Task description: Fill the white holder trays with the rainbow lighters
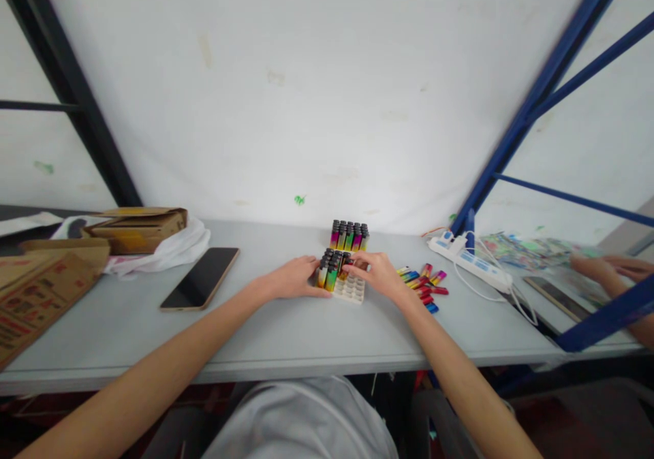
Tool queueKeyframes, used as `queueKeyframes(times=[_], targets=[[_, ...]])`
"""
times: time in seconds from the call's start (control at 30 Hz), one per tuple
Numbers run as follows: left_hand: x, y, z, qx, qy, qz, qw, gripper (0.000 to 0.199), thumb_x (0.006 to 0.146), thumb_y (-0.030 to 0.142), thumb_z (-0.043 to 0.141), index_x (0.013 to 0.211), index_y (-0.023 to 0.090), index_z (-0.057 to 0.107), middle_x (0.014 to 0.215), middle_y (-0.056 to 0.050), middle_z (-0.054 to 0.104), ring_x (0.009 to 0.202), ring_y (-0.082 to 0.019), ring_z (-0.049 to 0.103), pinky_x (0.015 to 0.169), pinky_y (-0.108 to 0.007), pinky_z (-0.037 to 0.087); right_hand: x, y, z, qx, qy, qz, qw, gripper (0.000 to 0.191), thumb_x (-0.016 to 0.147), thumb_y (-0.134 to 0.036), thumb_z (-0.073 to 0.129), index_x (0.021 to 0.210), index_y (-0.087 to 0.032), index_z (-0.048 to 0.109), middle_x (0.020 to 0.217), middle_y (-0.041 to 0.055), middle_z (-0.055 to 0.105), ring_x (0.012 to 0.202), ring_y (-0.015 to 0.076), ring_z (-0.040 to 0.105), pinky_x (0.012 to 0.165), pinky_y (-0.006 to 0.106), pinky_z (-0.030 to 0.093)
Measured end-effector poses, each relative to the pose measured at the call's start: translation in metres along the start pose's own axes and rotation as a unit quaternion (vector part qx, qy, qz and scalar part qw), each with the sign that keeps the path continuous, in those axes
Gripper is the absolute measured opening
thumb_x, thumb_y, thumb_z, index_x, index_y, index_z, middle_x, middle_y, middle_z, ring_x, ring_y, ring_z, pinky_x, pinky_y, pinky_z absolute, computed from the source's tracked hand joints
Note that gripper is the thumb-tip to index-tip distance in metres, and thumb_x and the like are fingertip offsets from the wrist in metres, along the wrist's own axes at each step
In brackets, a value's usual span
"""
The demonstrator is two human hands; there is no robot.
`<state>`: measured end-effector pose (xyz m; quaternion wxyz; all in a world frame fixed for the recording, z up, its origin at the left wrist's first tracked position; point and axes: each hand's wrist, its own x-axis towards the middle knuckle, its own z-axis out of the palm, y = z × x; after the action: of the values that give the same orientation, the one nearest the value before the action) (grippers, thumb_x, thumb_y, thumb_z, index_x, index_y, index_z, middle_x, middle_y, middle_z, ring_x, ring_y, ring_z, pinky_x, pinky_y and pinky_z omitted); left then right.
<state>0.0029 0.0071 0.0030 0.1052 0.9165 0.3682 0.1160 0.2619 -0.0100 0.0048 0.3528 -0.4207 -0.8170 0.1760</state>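
In front of me stands a white tray (352, 291) with rows of round holes. Its left part holds several upright lighters (327, 276) with black tops and shiny multicoloured bodies; holes show at the right. My left hand (292, 278) grips the tray's left side, thumb along the front edge and fingers at the back. Over the tray, the fingertips of my right hand (379, 273) are closed on a lighter (346, 270) with an orange-gold body, partly hidden by the fingers. Behind, a second group of upright lighters (349, 236) stands close together. Loose lighters (424, 285) lie piled to the right.
A smartphone (201, 279) lies left on the grey table (286, 340), near a cardboard box (137, 231) and a white plastic bag (176, 249). A power strip (473, 265) with cables lies right, beside a blue metal frame (511, 142). Another person's hands (608, 272) show beyond it.
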Motion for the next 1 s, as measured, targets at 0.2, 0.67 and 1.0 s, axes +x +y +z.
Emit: queueKeyframes(times=[0.2,0.67,1.0], targets=[[0.001,-0.004,0.003,-0.018,0.006,0.003,1.000,0.056,0.080,0.068,0.071,0.103,0.017,0.067,0.104,-0.012,0.070,0.097,-0.030,0.065,0.089,-0.038,0.051,0.001,-0.003,0.000,-0.029,-0.006,0.005,1.000,0.043,0.092,-0.059,0.065,0.073,-0.020,0.067,0.057,-0.0018,0.063,0.051,0.0136,0.051,0.055,0.025,0.035],[0.001,-0.003,0.001,-0.016,-0.002,-0.003,1.000,0.058,0.079,0.071,0.069,0.100,0.017,0.066,0.102,-0.012,0.069,0.095,-0.030,0.064,0.087,-0.038,0.050,-0.045,0.087,-0.127,-0.166,-0.056,0.117,0.978,0.025,0.088,-0.038,0.066,0.098,-0.021,0.081,0.107,0.0118,0.079,0.094,0.0285,0.073,0.084,0.038,0.056],[0.000,-0.002,0.000,-0.015,0.004,-0.004,1.000,0.055,0.079,0.070,0.069,0.097,0.018,0.065,0.102,-0.011,0.069,0.095,-0.029,0.065,0.086,-0.037,0.051,-0.024,0.102,-0.118,-0.112,-0.150,0.124,0.974,0.029,0.072,-0.044,0.080,0.089,-0.021,0.083,0.096,0.0105,0.079,0.092,0.0293,0.070,0.089,0.038,0.054]])
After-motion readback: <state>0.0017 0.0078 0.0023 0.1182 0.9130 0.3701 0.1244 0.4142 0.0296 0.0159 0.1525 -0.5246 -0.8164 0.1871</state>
